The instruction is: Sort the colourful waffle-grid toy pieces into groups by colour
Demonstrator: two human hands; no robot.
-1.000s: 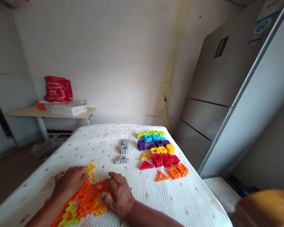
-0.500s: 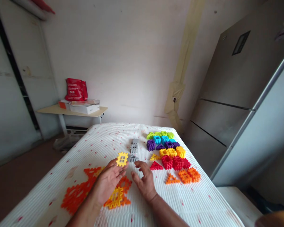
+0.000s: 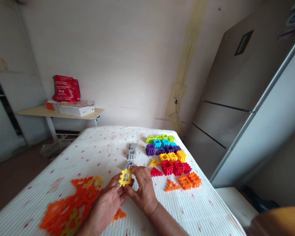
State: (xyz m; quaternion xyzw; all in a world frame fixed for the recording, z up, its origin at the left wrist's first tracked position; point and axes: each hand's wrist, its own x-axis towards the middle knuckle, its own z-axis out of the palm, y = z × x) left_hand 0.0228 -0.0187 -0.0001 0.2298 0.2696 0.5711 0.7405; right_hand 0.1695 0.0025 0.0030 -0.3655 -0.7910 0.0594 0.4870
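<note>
A yellow square waffle block [image 3: 125, 177] sits pinched between both of my hands above the white table [image 3: 100, 154]. My left hand [image 3: 108, 203] grips its lower left edge with closed fingers. My right hand [image 3: 141, 188] holds its right side, fingers curled over it. Just behind the block lies a row of grey pieces [image 3: 131, 154]. To my left a flat assembly of orange, yellow and green blocks [image 3: 68, 209] rests on the table.
Sorted piles of green, cyan, purple, yellow, red and orange blocks [image 3: 170, 160] lie at the table's right side. A tall grey refrigerator [image 3: 236, 98] stands to the right. A side shelf [image 3: 59, 113] with a red bag and boxes is at the back left.
My left hand lifted a yellow block off the flat assembly. My right hand came over from the assembly and now grips the same block with it.
</note>
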